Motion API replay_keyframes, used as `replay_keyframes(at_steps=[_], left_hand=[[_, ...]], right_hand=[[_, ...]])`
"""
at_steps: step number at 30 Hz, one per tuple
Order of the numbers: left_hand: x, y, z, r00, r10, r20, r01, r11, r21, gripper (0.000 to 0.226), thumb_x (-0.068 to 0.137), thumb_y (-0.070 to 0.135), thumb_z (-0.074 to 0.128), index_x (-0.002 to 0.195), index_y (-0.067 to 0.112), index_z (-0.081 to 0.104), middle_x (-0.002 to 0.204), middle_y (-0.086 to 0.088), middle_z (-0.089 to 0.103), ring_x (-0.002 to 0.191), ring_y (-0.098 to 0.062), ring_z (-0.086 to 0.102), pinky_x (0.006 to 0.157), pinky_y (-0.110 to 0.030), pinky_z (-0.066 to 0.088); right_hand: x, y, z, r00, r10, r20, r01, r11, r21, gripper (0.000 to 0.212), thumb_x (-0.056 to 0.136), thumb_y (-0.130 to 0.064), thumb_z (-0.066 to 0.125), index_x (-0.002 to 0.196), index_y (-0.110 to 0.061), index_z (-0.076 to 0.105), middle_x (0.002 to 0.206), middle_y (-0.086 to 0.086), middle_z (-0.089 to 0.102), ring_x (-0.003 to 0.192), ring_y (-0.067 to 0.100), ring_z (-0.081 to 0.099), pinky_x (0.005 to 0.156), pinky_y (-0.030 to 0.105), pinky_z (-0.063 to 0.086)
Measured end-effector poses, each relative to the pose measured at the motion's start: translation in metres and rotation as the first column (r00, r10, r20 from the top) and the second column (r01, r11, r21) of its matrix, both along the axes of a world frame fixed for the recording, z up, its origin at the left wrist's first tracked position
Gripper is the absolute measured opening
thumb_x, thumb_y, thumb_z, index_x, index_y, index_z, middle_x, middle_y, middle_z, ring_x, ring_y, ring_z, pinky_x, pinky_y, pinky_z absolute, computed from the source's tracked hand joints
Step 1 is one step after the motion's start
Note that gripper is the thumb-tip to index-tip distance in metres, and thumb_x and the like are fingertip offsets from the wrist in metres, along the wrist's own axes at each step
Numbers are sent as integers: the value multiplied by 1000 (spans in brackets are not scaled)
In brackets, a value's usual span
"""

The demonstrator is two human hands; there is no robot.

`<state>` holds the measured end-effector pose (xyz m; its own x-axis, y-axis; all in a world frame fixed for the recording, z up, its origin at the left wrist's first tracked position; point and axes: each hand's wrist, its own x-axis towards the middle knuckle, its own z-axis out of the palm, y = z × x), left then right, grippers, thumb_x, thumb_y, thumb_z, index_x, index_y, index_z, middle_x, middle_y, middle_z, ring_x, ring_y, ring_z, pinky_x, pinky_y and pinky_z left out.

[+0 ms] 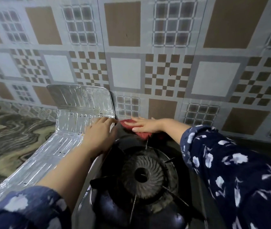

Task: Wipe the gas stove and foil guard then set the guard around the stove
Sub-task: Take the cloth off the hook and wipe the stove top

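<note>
The gas stove fills the lower middle, a dark round burner with black pan supports on a steel top. A folded foil guard lies to its left, one panel standing up against the wall. My left hand rests flat on the guard's edge where it meets the stove's back left corner. My right hand presses a red cloth onto the stove's back edge, close to the wall. Most of the cloth is hidden under the palm.
A tiled wall with brown and white squares rises straight behind the stove. A marbled counter stretches away on the left beyond the guard. My dark flowered sleeves cross the lower corners.
</note>
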<state>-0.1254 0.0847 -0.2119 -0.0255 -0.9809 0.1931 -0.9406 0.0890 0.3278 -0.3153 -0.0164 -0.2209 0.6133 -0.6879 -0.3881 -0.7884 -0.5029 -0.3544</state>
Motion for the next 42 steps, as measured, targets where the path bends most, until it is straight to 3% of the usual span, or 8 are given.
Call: replay_keyframes(at_steps=[3, 7, 11, 18, 27, 31, 36, 42], left_hand=[[-18, 8, 2, 999, -27, 30, 26, 999, 41, 38, 93, 32, 41, 127, 21, 53, 138, -4, 50, 133, -24, 36, 108, -46, 34], [-52, 33, 10, 993, -100, 64, 94, 992, 88, 34, 91, 30, 44, 122, 27, 58, 138, -3, 48, 135, -22, 33, 109, -46, 32], [-82, 58, 14, 983, -172, 57, 167, 983, 80, 33, 89, 30, 45, 119, 29, 59, 132, -4, 52, 130, -25, 38, 106, -47, 36], [-99, 86, 18, 958, -282, 46, 281, 959, 25, 35, 90, 30, 45, 122, 25, 58, 130, -4, 52, 128, -26, 39, 99, -46, 37], [-68, 111, 10, 933, -359, 8, 359, 933, -20, 33, 90, 29, 43, 119, 28, 60, 131, -5, 53, 129, -28, 38, 101, -45, 35], [-38, 137, 7, 898, -440, 24, 441, 897, -38, 36, 90, 31, 43, 122, 29, 58, 133, -3, 53, 130, -27, 38, 102, -45, 35], [18, 170, 3, 882, -471, 27, 472, 877, -87, 36, 90, 31, 44, 123, 25, 58, 133, -4, 53, 129, -27, 40, 100, -46, 39], [96, 193, -11, 911, -412, -18, 409, 907, -97, 33, 93, 33, 41, 119, 23, 57, 130, -6, 55, 124, -28, 44, 99, -47, 40]], right_hand=[[-53, 20, -1, 984, -174, 22, 174, 985, -7, 50, 101, -41, 25, 148, -35, 9, 161, 0, -3, 148, 24, -3, 118, 41, -4], [-123, 75, -7, 898, -435, -73, 405, 878, -253, 48, 96, -55, 11, 144, -50, 5, 160, -11, -4, 148, 21, -3, 117, 52, -3], [-145, 136, -18, 774, -629, -63, 582, 748, -318, 50, 94, -60, 11, 143, -52, 3, 160, -10, -10, 147, 26, -12, 115, 58, -5], [-185, 211, -22, 416, -908, -51, 830, 403, -385, 61, 88, -68, 15, 145, -48, 7, 161, 5, -3, 145, 41, -5, 117, 53, -5], [-101, 295, -29, 604, -797, 31, 731, 538, -419, 50, 95, -47, 18, 145, -49, 9, 161, -9, 1, 148, 25, -2, 120, 43, -3], [-41, 350, -31, 521, -852, 45, 780, 454, -430, 55, 95, -46, 17, 148, -38, 11, 161, -5, 2, 148, 25, -2, 120, 44, -2], [61, 393, -45, 334, -925, 183, 829, 195, -525, 59, 90, -40, 21, 145, -22, 32, 156, 11, 25, 145, 33, 16, 119, 47, 6], [169, 386, -59, 575, -730, 370, 722, 240, -649, 48, 89, -34, 31, 120, -14, 63, 123, 9, 66, 118, 32, 57, 106, 45, 38]])
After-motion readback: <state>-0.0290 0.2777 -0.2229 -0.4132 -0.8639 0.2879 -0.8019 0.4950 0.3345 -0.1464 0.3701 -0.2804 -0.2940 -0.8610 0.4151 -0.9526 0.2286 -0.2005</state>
